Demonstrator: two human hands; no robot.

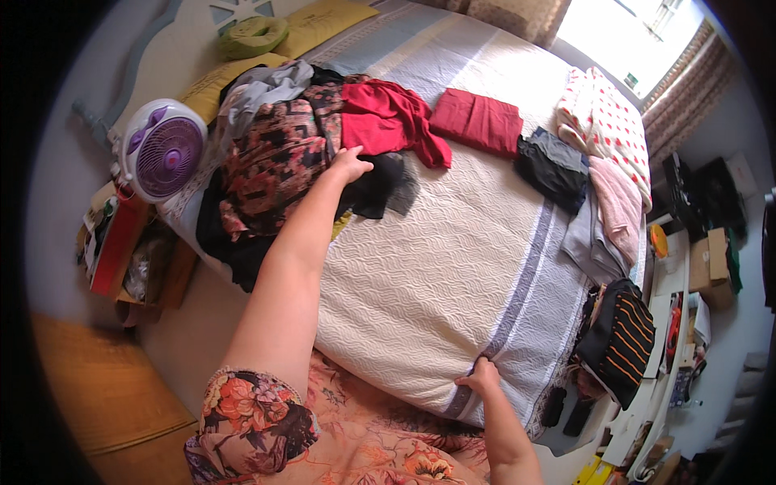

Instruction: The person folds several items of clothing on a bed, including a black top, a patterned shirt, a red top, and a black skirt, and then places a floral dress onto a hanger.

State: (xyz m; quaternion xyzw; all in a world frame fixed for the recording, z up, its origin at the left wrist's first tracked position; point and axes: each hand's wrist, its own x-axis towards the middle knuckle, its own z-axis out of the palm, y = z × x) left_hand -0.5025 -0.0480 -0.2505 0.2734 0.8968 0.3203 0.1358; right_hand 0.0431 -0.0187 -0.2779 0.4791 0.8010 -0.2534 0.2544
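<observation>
My left arm reaches across to the clothes pile, and my left hand (352, 166) is at the lower edge of a bright red garment (380, 117). Its thumb and fingers look apart, with nothing plainly held. Under and around it lie a black garment (378, 187) and a patterned pink-and-black garment (279, 149). On the quilt (412, 250), near the front edge of the bed, my right hand (482, 377) rests on the dark stripe with its thumb stretched out to the left. A folded dark red cloth (477, 121) lies to the right of the red garment.
Folded dark clothes (554, 166), a heart-dotted blanket (606, 129) and a pink towel (616, 206) line the bed's right side. A black striped garment (622, 339) tops a stack at the right. A purple-and-white fan (166, 152) stands left, near a green neck pillow (253, 37).
</observation>
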